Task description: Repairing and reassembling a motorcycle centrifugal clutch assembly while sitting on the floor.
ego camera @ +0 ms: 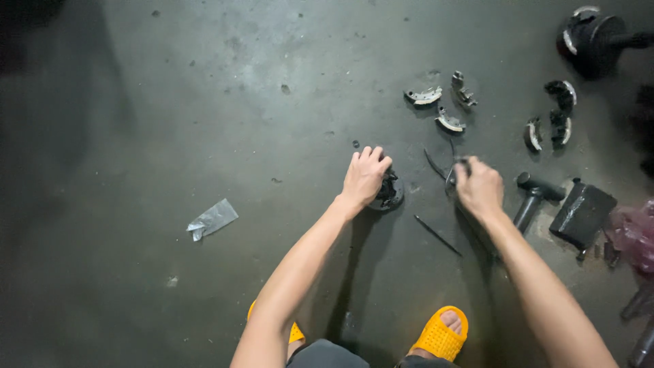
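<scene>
Nearest me, yellow sandals (pixel 441 335); my left hand (pixel 365 176) clamps the round black part (pixel 390 193) on the floor; my right hand (pixel 479 187) grips a thin tool (pixel 451 178); disassembly underway, I judge; prying needs a steady hold.

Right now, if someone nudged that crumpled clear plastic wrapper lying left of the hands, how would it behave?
The plastic wrapper looks thin and creased, so it is probably floppy and very light. Lying flat on the concrete floor, it would likely slide or flutter rather than roll. It seems unlikely to break.
</scene>
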